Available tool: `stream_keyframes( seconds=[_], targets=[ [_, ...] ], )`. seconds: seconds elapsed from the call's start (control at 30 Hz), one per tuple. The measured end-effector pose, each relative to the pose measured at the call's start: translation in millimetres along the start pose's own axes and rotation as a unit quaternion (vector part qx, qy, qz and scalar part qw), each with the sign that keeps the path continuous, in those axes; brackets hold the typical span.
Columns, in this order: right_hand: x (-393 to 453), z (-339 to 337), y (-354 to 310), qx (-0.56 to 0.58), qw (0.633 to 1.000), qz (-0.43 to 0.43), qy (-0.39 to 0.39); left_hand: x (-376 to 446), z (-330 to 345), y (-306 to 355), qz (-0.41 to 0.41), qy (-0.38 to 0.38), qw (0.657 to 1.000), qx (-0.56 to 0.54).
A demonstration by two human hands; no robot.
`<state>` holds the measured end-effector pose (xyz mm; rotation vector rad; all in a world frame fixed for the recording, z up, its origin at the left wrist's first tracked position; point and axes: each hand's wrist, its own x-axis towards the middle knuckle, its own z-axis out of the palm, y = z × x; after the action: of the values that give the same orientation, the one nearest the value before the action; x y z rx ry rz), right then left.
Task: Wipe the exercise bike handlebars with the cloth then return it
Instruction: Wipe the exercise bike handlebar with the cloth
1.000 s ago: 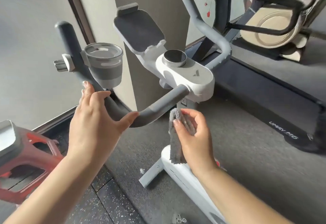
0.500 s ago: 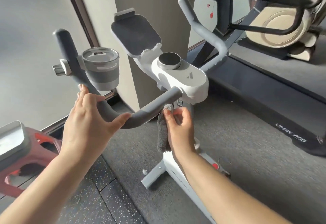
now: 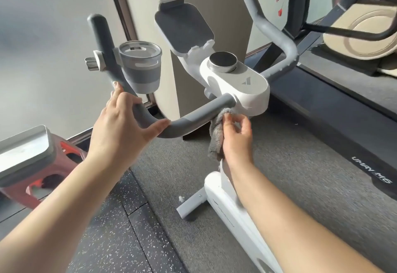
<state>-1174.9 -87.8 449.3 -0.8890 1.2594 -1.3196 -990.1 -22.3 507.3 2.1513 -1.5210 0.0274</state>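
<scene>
A white exercise bike stands in front of me with grey padded handlebars. The left handlebar curves from the white console out and up. My left hand grips its bend, thumb under the bar. My right hand holds a bunched grey cloth, whose top presses against the underside of the left bar, right by the console. The right handlebar rises at the back, untouched.
A grey cup holder is clamped on the left bar just above my left hand. A tablet tray tilts up behind the console. A red stool with a grey box sits at left. A treadmill lies at right.
My right hand has lifted the cloth from below the bar up and toward the console until it touches the bar's underside. My left hand has stayed on the bend.
</scene>
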Motion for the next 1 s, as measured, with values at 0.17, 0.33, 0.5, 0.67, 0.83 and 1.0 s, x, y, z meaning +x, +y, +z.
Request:
stream_keyframes(
  seconds=[0.17,0.33,0.5,0.67,0.83,1.0],
  targets=[
    [-13.6,8.8,8.4,-0.001,1.000,0.007,-0.027,-1.6,-5.3,-5.4,0.042,0.002,0.999,0.004],
    [-39.7,22.5,17.2,0.021,0.999,0.022,-0.027,0.2,-11.9,-22.2,0.087,-0.022,0.996,-0.017],
    [-18.7,24.7,-0.5,0.054,0.994,-0.010,0.093,26.0,-21.2,-49.4,0.186,-0.049,0.981,-0.033],
    [-73.5,65.4,35.9,0.006,0.995,0.015,0.094,59.4,-24.3,-75.7,0.288,-0.053,0.955,-0.055],
    [-111.5,113.3,50.9,0.061,0.994,-0.018,0.093,71.6,-16.1,-91.4,0.364,-0.039,0.926,-0.092],
    [-114.7,130.2,51.4,0.075,0.980,-0.030,0.183,77.1,-20.8,-107.2,0.394,-0.050,0.912,-0.100]
  ],
)
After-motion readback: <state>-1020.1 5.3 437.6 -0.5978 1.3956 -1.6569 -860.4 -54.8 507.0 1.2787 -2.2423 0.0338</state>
